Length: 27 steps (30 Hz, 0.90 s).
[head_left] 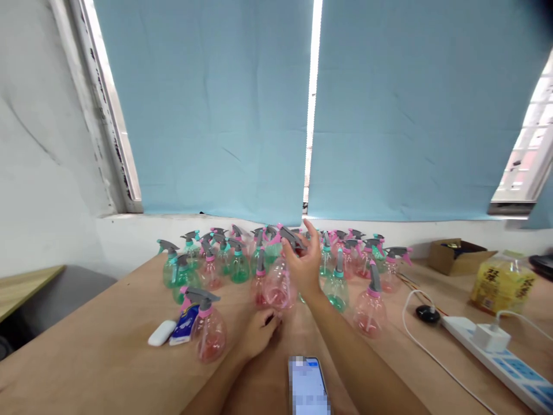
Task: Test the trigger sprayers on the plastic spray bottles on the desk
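Note:
My right hand (305, 262) is raised over the wooden table (108, 346) and is closed on the grey trigger head of a pink spray bottle (279, 285). That bottle stands at the front of a crowd of several pink and green spray bottles (233, 259). My left hand (259, 331) rests on the table just in front of the pink bottle, fingers loose, holding nothing. Another pink bottle (209, 331) stands alone to its left. A further pink bottle (370, 308) stands to the right of my right forearm.
A phone (307, 386) lies between my forearms. A white case (162, 333) and a blue packet (185, 325) lie at the front left. At the right are a power strip (501, 357) with cables, a cardboard box (458, 256) and a yellow package (503, 282). Blue blinds (216, 115) hang behind.

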Each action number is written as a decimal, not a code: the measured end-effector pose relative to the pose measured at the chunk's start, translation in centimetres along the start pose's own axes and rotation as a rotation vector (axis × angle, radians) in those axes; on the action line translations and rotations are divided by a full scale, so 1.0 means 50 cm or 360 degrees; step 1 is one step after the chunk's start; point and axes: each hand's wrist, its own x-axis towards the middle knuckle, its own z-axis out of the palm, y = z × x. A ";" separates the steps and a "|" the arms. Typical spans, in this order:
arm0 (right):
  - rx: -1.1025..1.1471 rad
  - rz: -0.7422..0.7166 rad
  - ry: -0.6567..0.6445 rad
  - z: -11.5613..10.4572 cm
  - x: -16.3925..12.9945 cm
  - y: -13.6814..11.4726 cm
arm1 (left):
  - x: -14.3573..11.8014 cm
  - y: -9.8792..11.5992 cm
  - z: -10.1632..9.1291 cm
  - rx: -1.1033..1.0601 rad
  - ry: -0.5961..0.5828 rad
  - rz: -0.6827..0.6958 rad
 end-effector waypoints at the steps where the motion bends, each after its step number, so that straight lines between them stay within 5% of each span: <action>1: 0.0005 0.0053 0.0031 -0.019 -0.002 0.011 | 0.000 0.000 -0.001 -0.0009 -0.0020 -0.0007; 9: -0.0235 0.0234 -0.0233 -0.123 -0.076 0.091 | -0.002 0.014 -0.010 0.0035 -0.0066 -0.0020; 18: 0.0049 0.0496 -0.0580 -0.106 -0.128 0.105 | 0.000 0.000 -0.007 0.0043 -0.0042 -0.0011; 24: 0.0490 0.0854 -0.1193 -0.114 -0.100 0.104 | 0.002 -0.002 -0.007 0.0011 -0.0062 0.0003; 27: 0.0530 0.0982 -0.1271 -0.117 -0.093 0.100 | -0.001 0.002 -0.008 0.0030 -0.0062 -0.0006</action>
